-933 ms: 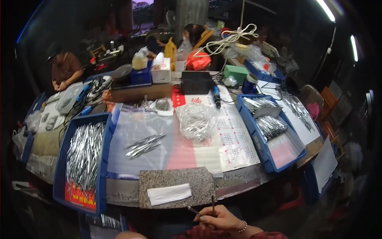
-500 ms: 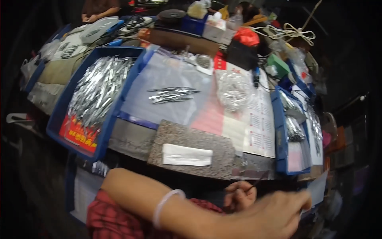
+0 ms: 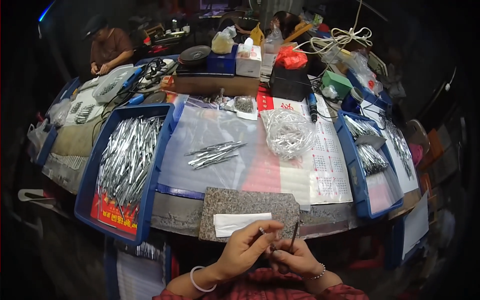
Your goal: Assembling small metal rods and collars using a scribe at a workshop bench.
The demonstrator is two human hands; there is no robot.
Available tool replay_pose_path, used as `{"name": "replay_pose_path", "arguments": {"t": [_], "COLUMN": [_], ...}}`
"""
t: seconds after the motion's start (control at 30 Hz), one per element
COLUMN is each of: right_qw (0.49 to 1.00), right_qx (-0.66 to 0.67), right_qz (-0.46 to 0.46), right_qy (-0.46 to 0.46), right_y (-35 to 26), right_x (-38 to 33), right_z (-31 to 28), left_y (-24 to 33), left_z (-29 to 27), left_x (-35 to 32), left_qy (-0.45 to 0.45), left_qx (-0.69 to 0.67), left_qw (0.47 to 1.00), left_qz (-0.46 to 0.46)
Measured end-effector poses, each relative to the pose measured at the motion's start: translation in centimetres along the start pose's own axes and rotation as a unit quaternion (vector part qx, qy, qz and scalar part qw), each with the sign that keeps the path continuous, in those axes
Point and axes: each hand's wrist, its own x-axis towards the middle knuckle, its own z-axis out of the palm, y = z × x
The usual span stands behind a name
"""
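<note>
Side by side, both my hands are just in front of a speckled stone slab [image 3: 252, 201] that bears a folded white strip [image 3: 242, 224]. My left hand [image 3: 248, 251] is pinched closed on a slim metal piece [image 3: 261, 231], most of it hidden by the fingers. A thin dark rod [image 3: 294, 237] stands tilted upward from my right hand [image 3: 296, 260], which is closed around its lower part. The fingertips of the two hands meet or nearly meet. Beyond the slab, several slender silver metal pieces [image 3: 216, 155] lie loosely bunched on a clear plastic sheet [image 3: 200, 131].
A blue tray [image 3: 86, 199] of silver metal pieces is at left, another blue tray [image 3: 354, 172] at right. Behind are a clear bag of pale sticks [image 3: 288, 134], a pen-shaped tool [image 3: 313, 107] and boxes [image 3: 248, 61]. Another person [image 3: 111, 50] sits at far left.
My left hand has come back from the far right, where its forearm crossed in front of me, and now meets my right hand. The head view has shifted, so the table sits lower.
</note>
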Motion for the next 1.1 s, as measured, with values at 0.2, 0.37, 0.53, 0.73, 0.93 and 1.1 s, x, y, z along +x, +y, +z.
{"name": "replay_pose_path", "arguments": {"t": [0.2, 0.37, 0.53, 0.73, 0.93, 1.1], "right_qw": [0.928, 0.751, 0.564, 0.545, 0.66, 0.945], "right_qx": [-0.35, -0.48, -0.708, -0.732, -0.524, -0.085], "right_qz": [-0.128, -0.323, -0.304, -0.275, -0.442, -0.289], "right_qy": [0.002, 0.318, 0.296, 0.302, 0.307, 0.129], "right_y": [-4.9, -12.1, -12.6, -12.5, -13.6, -7.4], "right_x": [3.4, 11.3, 18.7, 19.0, 13.5, 3.0], "right_z": [-1.5, -8.2, -14.2, -13.7, -8.4, -0.5], "left_y": [-1.7, -2.4, -1.9, -2.2, -2.6, -4.5], "left_z": [-3.7, -3.2, -2.0, -3.0, -2.4, -1.8], "left_x": [-2.7, -5.0, -6.5, -7.2, -6.0, -5.7], "left_qy": [0.004, 0.117, 0.187, 0.207, 0.188, 0.136], "left_qx": [-0.04, -0.148, -0.089, -0.075, -0.089, -0.163], "left_qw": [0.994, 0.98, 0.978, 0.975, 0.978, 0.977], "left_qz": [0.103, 0.071, 0.03, 0.013, 0.004, -0.004]}}
